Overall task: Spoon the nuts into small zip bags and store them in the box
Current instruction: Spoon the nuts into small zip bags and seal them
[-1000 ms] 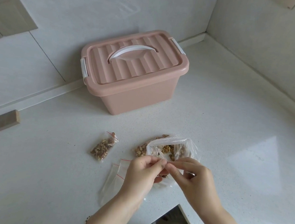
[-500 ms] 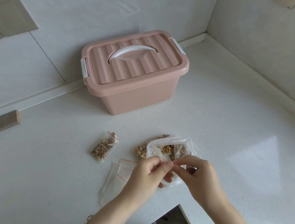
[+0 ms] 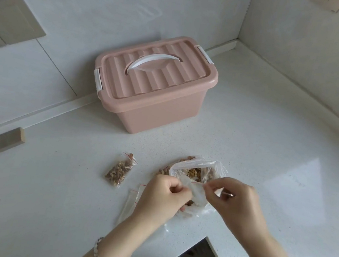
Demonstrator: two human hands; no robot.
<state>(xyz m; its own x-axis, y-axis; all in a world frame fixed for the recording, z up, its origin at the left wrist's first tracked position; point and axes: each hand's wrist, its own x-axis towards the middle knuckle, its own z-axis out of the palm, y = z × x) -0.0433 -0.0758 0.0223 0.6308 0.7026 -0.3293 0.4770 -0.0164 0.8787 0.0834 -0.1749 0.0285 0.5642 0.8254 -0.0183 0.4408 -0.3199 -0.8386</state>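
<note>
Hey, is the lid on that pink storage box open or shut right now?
Shut. The ribbed lid sits flat on the pink storage box, and the white latches at both ends lie folded down over its rim.

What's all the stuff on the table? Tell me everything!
box: one, pink with white handle, lid on, back of counter
counter: one, white, under everything
filled bag: one, clear with nuts, left of the hands
big bag: one, clear, open, nuts inside, behind the hands
empty bags: at least two, clear with red strips, by left hand
held bag: one, clear, between both hands
bracelet: one, beaded, left wrist
left hand: pinches held bag
right hand: pinches held bag
</note>
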